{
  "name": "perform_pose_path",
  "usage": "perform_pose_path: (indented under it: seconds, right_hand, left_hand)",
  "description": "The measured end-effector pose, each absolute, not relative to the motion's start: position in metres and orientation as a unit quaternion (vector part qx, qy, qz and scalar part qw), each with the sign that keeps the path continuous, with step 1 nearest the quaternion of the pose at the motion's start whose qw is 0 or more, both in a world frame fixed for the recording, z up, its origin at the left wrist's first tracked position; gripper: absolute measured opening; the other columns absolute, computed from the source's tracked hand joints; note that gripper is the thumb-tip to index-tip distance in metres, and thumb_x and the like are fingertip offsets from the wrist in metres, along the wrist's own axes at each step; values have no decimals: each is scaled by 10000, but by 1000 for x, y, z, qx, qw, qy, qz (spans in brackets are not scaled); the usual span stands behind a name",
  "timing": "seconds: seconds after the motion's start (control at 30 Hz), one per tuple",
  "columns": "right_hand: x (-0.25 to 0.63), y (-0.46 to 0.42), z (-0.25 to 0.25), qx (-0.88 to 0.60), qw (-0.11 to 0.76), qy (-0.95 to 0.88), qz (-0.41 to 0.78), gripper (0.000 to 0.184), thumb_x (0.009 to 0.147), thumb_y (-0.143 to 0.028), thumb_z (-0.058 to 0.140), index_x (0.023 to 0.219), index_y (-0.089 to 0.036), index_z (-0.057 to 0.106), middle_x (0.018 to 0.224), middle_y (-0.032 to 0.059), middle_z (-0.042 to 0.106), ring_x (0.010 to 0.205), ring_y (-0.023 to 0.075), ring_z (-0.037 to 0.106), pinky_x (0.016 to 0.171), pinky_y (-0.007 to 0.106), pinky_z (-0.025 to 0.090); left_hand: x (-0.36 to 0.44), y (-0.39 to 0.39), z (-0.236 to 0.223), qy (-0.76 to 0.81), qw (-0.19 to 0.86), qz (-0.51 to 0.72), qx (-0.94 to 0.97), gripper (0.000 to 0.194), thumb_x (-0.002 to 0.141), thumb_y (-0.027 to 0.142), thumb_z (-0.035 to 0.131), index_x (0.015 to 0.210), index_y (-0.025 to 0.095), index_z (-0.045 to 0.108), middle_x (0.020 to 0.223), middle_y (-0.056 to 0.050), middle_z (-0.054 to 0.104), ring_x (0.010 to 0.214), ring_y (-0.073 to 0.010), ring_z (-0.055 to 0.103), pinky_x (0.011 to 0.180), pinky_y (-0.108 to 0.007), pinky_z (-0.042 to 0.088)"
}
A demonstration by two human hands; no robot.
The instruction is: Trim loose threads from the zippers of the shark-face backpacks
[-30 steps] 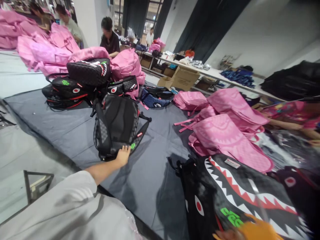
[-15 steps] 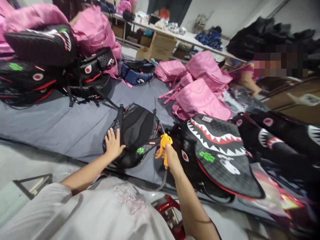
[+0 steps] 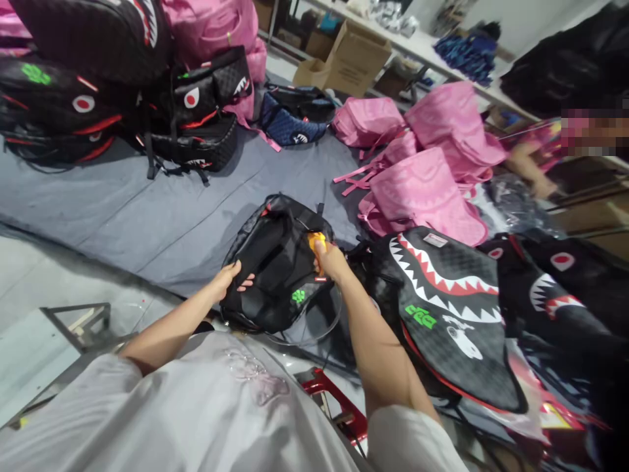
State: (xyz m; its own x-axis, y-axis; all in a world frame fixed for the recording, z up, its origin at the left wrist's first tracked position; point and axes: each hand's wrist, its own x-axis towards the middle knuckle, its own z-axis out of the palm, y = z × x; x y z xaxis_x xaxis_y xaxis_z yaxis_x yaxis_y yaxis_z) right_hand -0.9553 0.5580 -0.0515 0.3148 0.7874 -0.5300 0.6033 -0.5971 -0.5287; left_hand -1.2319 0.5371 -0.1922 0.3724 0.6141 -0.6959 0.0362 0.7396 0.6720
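A black backpack (image 3: 278, 262) with a small green logo lies back-up on the grey mat (image 3: 147, 210) right in front of me. My left hand (image 3: 228, 280) grips its left edge, fingers curled over the fabric. My right hand (image 3: 328, 257) is closed on an orange air-blow gun (image 3: 315, 242) with a clear hose (image 3: 314, 331), its nozzle held against the backpack's upper right side.
A shark-mouth backpack (image 3: 442, 308) lies right of my right arm, with more black ones beyond. Pink backpacks (image 3: 422, 190) pile behind it. Black shark bags (image 3: 98, 98) stack at far left. Another person's arm (image 3: 528, 174) shows at right. A red stool (image 3: 334, 396) stands below me.
My right hand carried the orange gun up onto the backpack. My left hand shifted from lying flat on the bag to gripping its edge. The view tilted down.
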Motion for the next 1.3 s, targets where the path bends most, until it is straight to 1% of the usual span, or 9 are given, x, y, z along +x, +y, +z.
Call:
perform_pose_path:
  seconds: [0.2, 0.5, 0.63, 0.73, 0.87, 0.93, 1.03, 1.17, 1.3]
  right_hand:
    - [-976, 551, -34, -728, -47, -483, 485, 315, 845, -453, 715, 753, -158, 652, 447, -38, 543, 384, 95, 466, 483, 216, 411]
    - [-976, 545, -28, -712, -42, -510, 481, 438, 930, -573, 532, 969, -164, 683, 470, -24, 565, 391, 133, 495, 451, 237, 399]
    - [-967, 544, -23, -680, -57, -524, 510, 387, 948, -533, 517, 972, -175, 663, 479, -33, 561, 376, 121, 497, 420, 219, 369]
    - [-958, 544, -15, -771, 5, -541, 335, 353, 983, -477, 474, 987, -170, 646, 487, -33, 538, 379, 108, 486, 414, 207, 341]
    - [-959, 536, -6, -730, -53, -527, 431, 352, 954, -495, 540, 996, -170, 667, 499, -19, 569, 369, 123, 497, 410, 224, 360]
    - [-960, 532, -1, -709, -111, -523, 460, 350, 931, -498, 588, 993, -166, 681, 484, -19, 567, 366, 123, 491, 413, 225, 363]
    - [-954, 530, 8, -765, -130, -534, 334, 387, 981, -486, 506, 1057, -144, 668, 497, -12, 566, 398, 124, 507, 439, 218, 371]
    - [-938, 532, 17, -678, -192, -550, 448, 482, 998, -553, 432, 1128, -149, 660, 631, 27, 657, 487, 142, 587, 503, 222, 437]
    - [-919, 531, 18, -794, -179, -518, 263, 532, 1020, -531, 371, 1212, -107, 627, 724, 89, 693, 542, 164, 622, 560, 247, 460]
  left_hand:
    - [-1229, 568, -215, 577, 791, 119, 163, 609, 1005, 631, 326, 1193, 121, 603, 985, -96, 724, 769, -151, 699, 708, -325, 579]
    - [-1227, 567, -201, 600, 758, 87, 239, 541, 1008, 586, 389, 1207, 131, 602, 983, -77, 700, 790, -153, 674, 750, -347, 570]
    - [-1220, 548, -177, 635, 663, 150, 366, 565, 1020, 519, 370, 1490, 209, 408, 1287, -160, 606, 1144, -280, 613, 949, -432, 505]
    - [-1206, 527, -159, 641, 516, 159, 546, 687, 954, 520, 528, 1569, 324, 291, 1538, -139, 354, 1395, -368, 356, 1114, -482, 349]
    - [-1187, 506, -158, 601, 287, 43, 745, 659, 953, 534, 489, 1562, 343, 323, 1503, -175, 346, 1273, -397, 399, 1007, -519, 400]
    - [-1182, 505, -166, 609, 278, 22, 743, 618, 961, 499, 486, 1540, 307, 387, 1466, -200, 378, 1229, -399, 418, 965, -519, 420]
    - [-1182, 517, -177, 621, 254, 3, 742, 612, 954, 471, 515, 1533, 310, 399, 1394, -204, 436, 1203, -391, 437, 937, -499, 439]
    - [-1187, 547, -172, 659, 215, 5, 721, 656, 959, 398, 521, 1569, 266, 320, 1347, -236, 469, 1184, -393, 474, 890, -478, 460]
    - [-1175, 541, -151, 638, 183, 45, 747, 632, 970, 392, 501, 1552, 199, 348, 1597, -227, 236, 1410, -412, 290, 1095, -556, 310]
